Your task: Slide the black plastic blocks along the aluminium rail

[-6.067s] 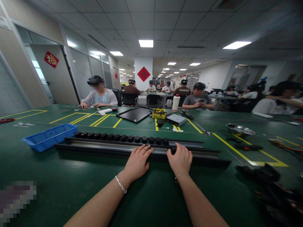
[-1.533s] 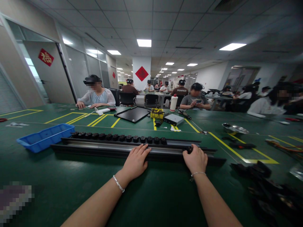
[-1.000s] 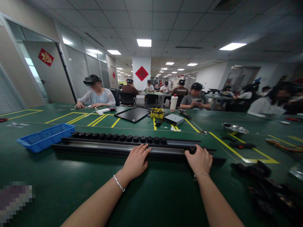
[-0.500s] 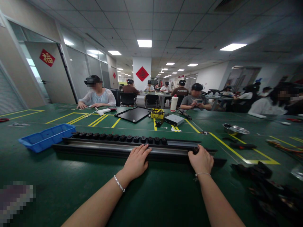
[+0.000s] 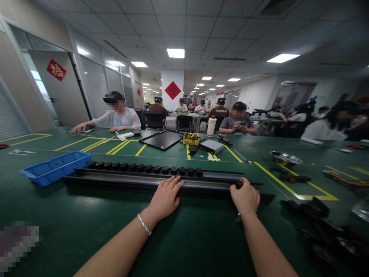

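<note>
A long black metal channel (image 5: 115,184) lies crosswise on the green table in front of me. My left hand (image 5: 165,197) rests on it near the middle, fingers stretched out over its near edge. Toward the channel's right end, my right hand (image 5: 245,197) is closed around a small black round socket-like module (image 5: 239,184), which sits at or just above the groove; its underside is hidden. Behind, a second channel holds a row of similar black modules (image 5: 157,170), with a bare stretch at its right.
A blue plastic tray (image 5: 54,169) touches the channels' left end. Loose black parts (image 5: 314,209) lie at the right, below a metal bowl (image 5: 286,157). Farther back are a black flat panel (image 5: 161,139), a grey box (image 5: 211,146) and a white bottle (image 5: 211,126). Co-workers sit across the table.
My left hand stays in place on the channel. The right hand has shifted very slightly, and more of the black module shows. A co-worker at the left has stretched an arm outward.
</note>
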Demonstrator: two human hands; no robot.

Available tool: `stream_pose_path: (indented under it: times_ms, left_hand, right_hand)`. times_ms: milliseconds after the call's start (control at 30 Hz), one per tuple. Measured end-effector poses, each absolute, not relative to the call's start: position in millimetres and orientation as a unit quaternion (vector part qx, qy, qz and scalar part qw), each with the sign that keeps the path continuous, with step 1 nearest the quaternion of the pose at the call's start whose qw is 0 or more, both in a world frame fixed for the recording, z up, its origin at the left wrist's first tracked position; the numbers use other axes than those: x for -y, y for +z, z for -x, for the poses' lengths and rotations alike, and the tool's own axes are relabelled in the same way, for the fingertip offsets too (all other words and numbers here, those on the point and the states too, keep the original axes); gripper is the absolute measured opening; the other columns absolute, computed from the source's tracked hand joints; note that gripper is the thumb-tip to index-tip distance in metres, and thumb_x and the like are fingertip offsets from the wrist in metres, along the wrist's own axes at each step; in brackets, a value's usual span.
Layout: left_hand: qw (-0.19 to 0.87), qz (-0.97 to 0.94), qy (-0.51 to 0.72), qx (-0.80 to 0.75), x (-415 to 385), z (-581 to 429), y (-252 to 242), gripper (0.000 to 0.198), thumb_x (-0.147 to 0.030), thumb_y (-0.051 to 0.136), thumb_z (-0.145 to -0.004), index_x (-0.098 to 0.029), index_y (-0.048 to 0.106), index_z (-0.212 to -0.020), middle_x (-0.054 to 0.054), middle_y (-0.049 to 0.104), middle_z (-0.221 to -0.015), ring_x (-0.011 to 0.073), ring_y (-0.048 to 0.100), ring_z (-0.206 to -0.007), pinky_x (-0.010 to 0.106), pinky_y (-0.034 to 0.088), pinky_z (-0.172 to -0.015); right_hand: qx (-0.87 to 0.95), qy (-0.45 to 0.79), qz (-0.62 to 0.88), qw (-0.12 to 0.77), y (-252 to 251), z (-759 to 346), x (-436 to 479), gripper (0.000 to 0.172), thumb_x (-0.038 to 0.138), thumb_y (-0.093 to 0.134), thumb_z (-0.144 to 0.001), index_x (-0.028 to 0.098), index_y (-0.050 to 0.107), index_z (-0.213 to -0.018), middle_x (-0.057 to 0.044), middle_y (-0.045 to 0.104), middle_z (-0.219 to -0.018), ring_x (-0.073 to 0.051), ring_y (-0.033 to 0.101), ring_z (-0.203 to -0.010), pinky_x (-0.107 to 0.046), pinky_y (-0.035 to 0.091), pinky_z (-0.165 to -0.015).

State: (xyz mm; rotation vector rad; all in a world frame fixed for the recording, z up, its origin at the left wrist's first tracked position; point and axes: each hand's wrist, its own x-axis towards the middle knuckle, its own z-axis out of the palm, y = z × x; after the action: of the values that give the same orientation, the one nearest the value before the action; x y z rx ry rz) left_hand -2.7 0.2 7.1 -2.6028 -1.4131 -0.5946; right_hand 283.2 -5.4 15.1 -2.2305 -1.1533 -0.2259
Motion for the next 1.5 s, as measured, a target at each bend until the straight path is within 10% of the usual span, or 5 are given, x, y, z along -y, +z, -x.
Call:
stream_pose_path:
  times_ms: [1500]
  left_hand:
    - [0.061, 0.858, -0.194, 0.471, -1.1, 3.0, 6.2, 0.053, -0.022, 0.052, -0.076, -0.026, 0.044, -0.128, 0.003, 0.040, -0.143, 0.0222, 0.032, -0.133, 0.042, 0.027, -0.109]
  right_hand:
    - [0.400, -0.078, 0.848, 0.338, 12.9, -311.0, 8.4, 0.047, 0.030, 0.043, -0.076, 0.017, 0.050, -0.120, -0.014, 0.054, -0.122, -0.028, 0.041, -0.121, -0.049, 0.030, -0.099]
